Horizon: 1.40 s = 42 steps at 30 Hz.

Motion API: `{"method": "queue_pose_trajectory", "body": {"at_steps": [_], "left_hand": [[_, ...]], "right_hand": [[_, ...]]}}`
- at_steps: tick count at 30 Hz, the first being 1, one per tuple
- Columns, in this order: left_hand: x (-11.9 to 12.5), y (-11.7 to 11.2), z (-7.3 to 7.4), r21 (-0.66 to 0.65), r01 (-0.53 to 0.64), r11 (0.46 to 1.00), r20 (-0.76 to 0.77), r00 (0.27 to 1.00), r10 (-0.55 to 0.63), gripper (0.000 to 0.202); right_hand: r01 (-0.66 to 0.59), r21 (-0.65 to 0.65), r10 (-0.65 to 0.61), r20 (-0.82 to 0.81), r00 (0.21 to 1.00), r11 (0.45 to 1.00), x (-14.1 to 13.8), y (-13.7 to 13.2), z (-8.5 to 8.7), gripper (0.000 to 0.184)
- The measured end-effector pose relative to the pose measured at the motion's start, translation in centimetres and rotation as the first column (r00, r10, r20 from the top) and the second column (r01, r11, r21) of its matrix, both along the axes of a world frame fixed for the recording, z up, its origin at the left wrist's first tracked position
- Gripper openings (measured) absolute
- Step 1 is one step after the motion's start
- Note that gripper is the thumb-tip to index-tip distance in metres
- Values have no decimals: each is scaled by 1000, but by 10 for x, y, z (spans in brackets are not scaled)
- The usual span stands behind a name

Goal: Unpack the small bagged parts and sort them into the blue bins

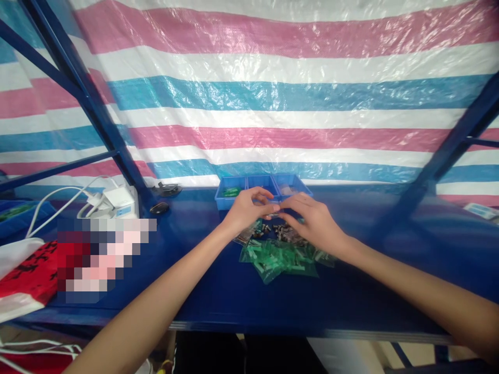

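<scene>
Holding a small blurred item (pixel 274 214) in pinched fingers of left hand (pixel 249 209) and right hand (pixel 315 215), near the blue tray (pixel 222 203). Probably partway: green pieces (pixel 232 191) inside; loose parts (pixel 286 232), green bags (pixel 284 259) left on the desk (pixel 202 296).

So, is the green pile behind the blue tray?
No, the green pile lies on the near side of the blue tray.

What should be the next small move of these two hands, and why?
Perhaps firm up the pinch gently: the left hand and right hand nearly meet at a small item, too blurred to identify, above loose small parts, where it could get lost if dropped.
</scene>
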<state>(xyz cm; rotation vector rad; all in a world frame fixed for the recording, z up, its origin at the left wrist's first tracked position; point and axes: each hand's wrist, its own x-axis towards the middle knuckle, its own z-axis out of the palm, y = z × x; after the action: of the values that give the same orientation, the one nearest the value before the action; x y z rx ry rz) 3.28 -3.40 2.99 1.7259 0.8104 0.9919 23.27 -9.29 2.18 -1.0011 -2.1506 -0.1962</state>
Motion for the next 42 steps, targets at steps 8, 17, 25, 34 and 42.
{"method": "queue_pose_trajectory", "body": {"at_steps": [8, 17, 25, 34, 42], "left_hand": [[-5, 8, -6, 66, 32, 997, -60, 998, -28, 43], [-6, 6, -4, -4, 179, 984, 29, 983, -179, 41], [-9, 10, -4, -68, 169, 983, 51, 985, -166, 40], [-7, 6, 0, -88, 71, 994, 63, 996, -65, 42], [-3, 6, -5, -144, 38, 989, 213, 977, -7, 32]], "right_hand": [[-3, 34, 4, -26, 1000, 999, 1, 3, -2, 22], [36, -31, -39, -128, 991, 999, 2, 2, 0, 16], [21, -18, -23, -134, 991, 1000, 1, 1, 2, 16], [41, -86, -55, -164, 985, 995, 2, 3, 1, 14], [3, -423, -190, -401, 896, 906, 1, 8, 2, 22]]}}
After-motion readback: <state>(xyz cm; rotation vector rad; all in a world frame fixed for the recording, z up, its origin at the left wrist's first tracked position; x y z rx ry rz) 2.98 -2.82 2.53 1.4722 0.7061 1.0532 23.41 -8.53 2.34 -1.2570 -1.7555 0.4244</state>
